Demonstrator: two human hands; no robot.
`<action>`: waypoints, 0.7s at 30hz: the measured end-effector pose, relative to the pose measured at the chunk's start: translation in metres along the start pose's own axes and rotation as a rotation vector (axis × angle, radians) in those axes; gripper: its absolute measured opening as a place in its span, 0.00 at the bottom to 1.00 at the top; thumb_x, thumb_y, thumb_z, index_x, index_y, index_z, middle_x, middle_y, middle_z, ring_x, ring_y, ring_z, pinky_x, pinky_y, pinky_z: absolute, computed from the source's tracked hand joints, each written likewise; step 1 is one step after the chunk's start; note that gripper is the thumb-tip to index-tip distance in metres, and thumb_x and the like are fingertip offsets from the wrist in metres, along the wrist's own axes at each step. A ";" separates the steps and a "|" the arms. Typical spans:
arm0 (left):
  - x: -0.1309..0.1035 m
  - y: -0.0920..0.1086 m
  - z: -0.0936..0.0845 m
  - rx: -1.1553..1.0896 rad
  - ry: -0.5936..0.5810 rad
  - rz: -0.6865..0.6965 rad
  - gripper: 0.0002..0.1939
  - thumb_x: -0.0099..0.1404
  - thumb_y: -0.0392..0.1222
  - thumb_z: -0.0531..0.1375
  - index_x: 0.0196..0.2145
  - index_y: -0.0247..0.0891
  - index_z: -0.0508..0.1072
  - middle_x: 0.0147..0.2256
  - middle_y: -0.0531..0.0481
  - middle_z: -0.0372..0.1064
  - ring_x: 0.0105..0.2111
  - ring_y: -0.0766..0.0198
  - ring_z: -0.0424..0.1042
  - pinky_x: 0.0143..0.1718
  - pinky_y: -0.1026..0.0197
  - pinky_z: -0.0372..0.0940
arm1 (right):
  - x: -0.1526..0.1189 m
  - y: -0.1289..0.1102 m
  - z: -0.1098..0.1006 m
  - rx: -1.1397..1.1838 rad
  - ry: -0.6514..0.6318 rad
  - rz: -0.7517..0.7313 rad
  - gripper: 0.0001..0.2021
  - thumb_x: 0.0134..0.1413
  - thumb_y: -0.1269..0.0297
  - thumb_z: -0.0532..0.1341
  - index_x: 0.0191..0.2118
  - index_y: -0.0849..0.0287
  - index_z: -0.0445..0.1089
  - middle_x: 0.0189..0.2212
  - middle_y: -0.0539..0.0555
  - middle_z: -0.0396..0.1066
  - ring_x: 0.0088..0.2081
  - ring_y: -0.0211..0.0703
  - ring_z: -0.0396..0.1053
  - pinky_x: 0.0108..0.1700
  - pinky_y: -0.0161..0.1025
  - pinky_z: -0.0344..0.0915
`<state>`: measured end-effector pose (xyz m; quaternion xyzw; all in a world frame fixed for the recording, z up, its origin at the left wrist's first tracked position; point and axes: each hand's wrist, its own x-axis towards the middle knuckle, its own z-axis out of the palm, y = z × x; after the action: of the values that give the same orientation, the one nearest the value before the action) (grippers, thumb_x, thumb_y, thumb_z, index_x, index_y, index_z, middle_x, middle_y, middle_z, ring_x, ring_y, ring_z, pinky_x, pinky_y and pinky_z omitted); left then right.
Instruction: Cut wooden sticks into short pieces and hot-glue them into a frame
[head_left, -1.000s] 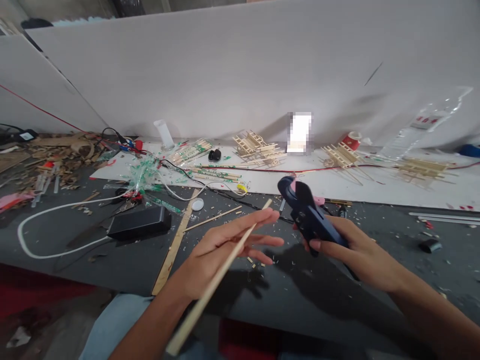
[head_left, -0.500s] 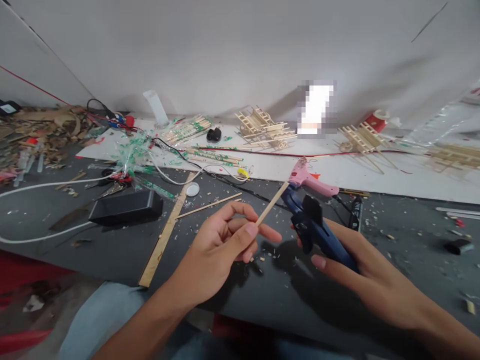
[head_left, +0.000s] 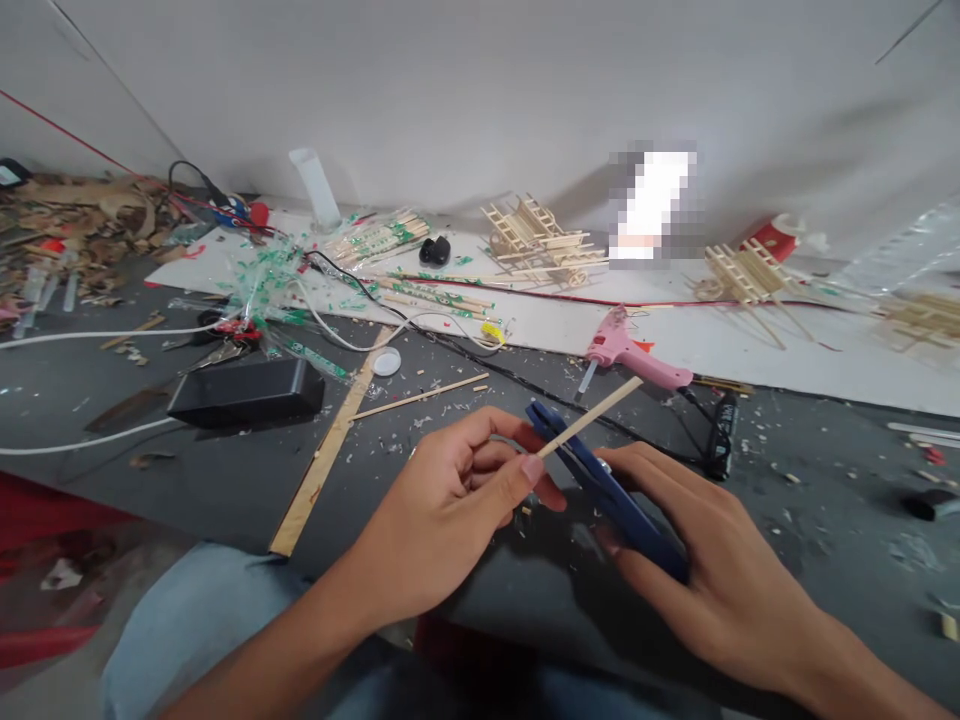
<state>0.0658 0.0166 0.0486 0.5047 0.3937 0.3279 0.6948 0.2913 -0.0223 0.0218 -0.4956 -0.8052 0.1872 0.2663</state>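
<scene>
At centre frame, pinching wooden stick (head_left: 603,408) with left hand (head_left: 431,515), clasping blue tool (head_left: 634,520) with right hand (head_left: 724,555); may nip 1 fingertip (head_left: 532,467) through gripping so near.

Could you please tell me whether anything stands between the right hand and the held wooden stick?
Only the blue tool in the right hand, whose front end overlaps the wooden stick near the left hand; nothing else visible intervenes.

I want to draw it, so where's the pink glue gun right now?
In the head view, the pink plastic glue gun lies right of centre, beyond the dark blue metal tool in the right hand.
</scene>
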 end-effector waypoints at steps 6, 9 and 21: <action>-0.001 0.000 -0.001 0.056 0.032 0.039 0.11 0.72 0.46 0.61 0.43 0.37 0.77 0.32 0.49 0.78 0.23 0.74 0.62 0.23 0.72 0.53 | -0.001 0.002 0.004 -0.079 0.024 -0.020 0.13 0.55 0.68 0.58 0.47 0.54 0.64 0.34 0.54 0.72 0.31 0.45 0.72 0.32 0.41 0.70; -0.001 -0.001 -0.002 0.052 0.039 0.044 0.11 0.72 0.46 0.62 0.44 0.37 0.79 0.34 0.49 0.79 0.22 0.76 0.62 0.21 0.72 0.51 | -0.001 0.003 0.004 -0.082 0.017 -0.030 0.13 0.55 0.68 0.57 0.46 0.54 0.64 0.34 0.53 0.71 0.32 0.45 0.71 0.33 0.40 0.69; 0.001 0.002 0.000 0.078 0.099 -0.036 0.11 0.70 0.44 0.62 0.32 0.35 0.76 0.29 0.51 0.78 0.17 0.76 0.65 0.17 0.74 0.57 | -0.002 -0.001 0.010 -0.022 -0.025 -0.006 0.09 0.55 0.71 0.57 0.42 0.55 0.65 0.30 0.50 0.69 0.29 0.40 0.68 0.30 0.36 0.64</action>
<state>0.0658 0.0183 0.0501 0.5075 0.4489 0.3242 0.6602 0.2854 -0.0253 0.0141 -0.4937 -0.8121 0.1835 0.2513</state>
